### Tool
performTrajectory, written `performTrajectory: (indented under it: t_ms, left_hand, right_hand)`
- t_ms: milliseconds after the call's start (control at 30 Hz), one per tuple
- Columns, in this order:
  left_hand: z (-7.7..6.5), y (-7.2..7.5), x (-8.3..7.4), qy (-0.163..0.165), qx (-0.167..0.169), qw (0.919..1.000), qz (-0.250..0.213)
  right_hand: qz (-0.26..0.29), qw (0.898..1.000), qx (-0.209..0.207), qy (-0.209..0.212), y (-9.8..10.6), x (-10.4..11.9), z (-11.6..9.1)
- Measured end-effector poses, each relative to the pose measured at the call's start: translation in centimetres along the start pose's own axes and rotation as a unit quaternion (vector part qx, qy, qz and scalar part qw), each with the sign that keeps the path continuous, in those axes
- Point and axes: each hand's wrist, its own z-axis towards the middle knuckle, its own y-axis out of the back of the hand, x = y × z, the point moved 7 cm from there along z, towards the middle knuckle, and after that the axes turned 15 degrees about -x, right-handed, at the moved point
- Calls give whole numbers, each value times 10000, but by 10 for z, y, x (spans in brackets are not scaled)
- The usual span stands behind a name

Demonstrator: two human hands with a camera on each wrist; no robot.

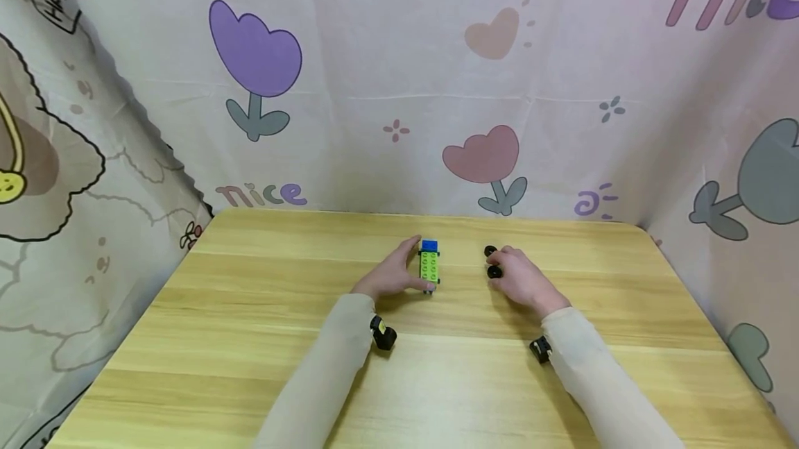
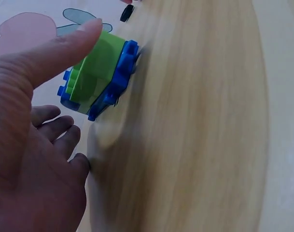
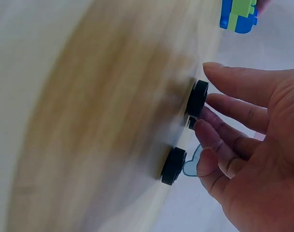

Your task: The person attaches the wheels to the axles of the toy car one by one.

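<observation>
A toy brick vehicle (image 1: 429, 265) stands on the table, with lime-green studded bricks on a blue base and a blue brick at its far end. My left hand (image 1: 393, 272) spreads around its left side, thumb over the near end and fingers beside the far end. In the left wrist view the thumb overlaps the green block (image 2: 103, 55), and the other fingers bend loosely near it. My right hand (image 1: 519, 279) reaches over small black wheels. Its thumb and index fingertips are right at one wheel (image 3: 198, 99), while another wheel (image 3: 174, 166) lies beside the lower fingers.
The wooden table (image 1: 250, 366) carries the toy and wheels near its back edge. A patterned cloth (image 1: 374, 53) with printed flowers hangs behind it and along both sides. Small black cameras (image 1: 383, 334) are strapped to both wrists.
</observation>
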Motion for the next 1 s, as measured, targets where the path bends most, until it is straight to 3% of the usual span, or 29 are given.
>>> performTrajectory:
  t_ms: [533,1000]
  left_hand:
    - [5,-2,2,-25,-220,9996,162]
    - [4,-3,0,-183,-71,9988,446]
  right_hand:
    - [-92,9999,27,-90,-4,-3,4]
    - [231,9996,-55,-142,-2,9,3]
